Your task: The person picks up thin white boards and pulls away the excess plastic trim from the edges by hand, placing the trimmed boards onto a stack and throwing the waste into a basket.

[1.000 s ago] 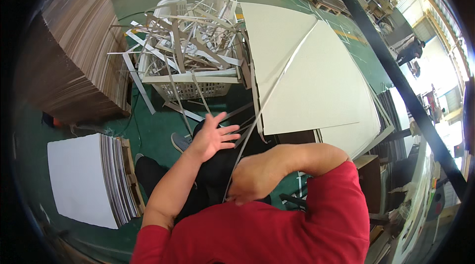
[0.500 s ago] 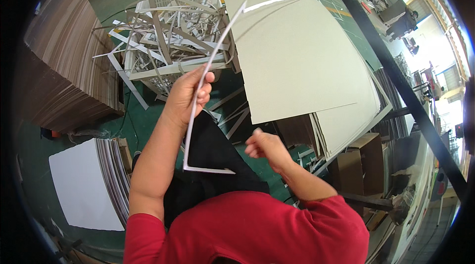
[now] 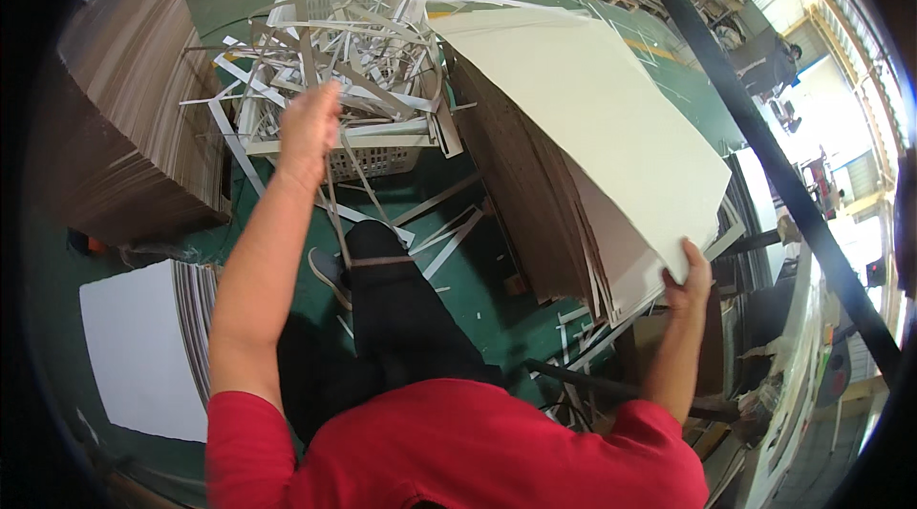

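Right hand (image 3: 690,282) is closed on the near corner of a large cream sheet (image 3: 611,108). From this grip the sheet extends ahead and to the left, tilted above a stack of boards (image 3: 525,213); a gap shows between its near left edge and the boards below. Left hand (image 3: 310,127) is motion-blurred over the near part of a white basket (image 3: 382,161) filled with strips (image 3: 306,60); whether its fingers are open or closed cannot be told. Below it, a narrow bent strip (image 3: 380,262) crosses in front of the knee; whether that hand holds it is unclear.

Handling: the sheet appears to be thin paperboard, light for its area, fairly stiff but liable to bow across its width. The surface is probably dry and not slippery; corners and edges are likely to crease under a tight pinch. Recommended hold: thumb and fingers at the corner now gripped, with the opposite edge supported. The strip is likely springy and easily kinked.

Markings: no brand, label or writing is legible on the sheet, strips or basket.
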A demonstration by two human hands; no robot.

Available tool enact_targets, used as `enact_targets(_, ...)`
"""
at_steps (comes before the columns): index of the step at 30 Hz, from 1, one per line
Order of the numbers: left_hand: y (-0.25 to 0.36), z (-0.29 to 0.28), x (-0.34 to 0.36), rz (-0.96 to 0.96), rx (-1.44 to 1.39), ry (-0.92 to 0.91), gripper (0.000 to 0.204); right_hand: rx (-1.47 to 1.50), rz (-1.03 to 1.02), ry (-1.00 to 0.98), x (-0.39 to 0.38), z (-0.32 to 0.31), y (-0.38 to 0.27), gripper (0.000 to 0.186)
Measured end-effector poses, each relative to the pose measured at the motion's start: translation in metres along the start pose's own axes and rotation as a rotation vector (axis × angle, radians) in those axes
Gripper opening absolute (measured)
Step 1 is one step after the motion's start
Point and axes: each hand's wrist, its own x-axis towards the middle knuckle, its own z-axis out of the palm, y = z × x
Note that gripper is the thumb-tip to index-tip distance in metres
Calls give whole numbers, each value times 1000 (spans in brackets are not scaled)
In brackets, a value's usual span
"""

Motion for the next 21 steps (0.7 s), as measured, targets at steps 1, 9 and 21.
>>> enact_targets(1, 6, -9, 11, 42, -7, 57, 23, -74, 13, 55, 35, -42, -10, 23)
enact_targets(9, 47, -108, 18, 236, 13, 375, 20, -1279, -426, 757, 91, -92, 1, 33)
enact_targets(21, 42, -191, -104, 337, 25, 649, 33, -726, -349, -422, -6, 244, 73, 33)
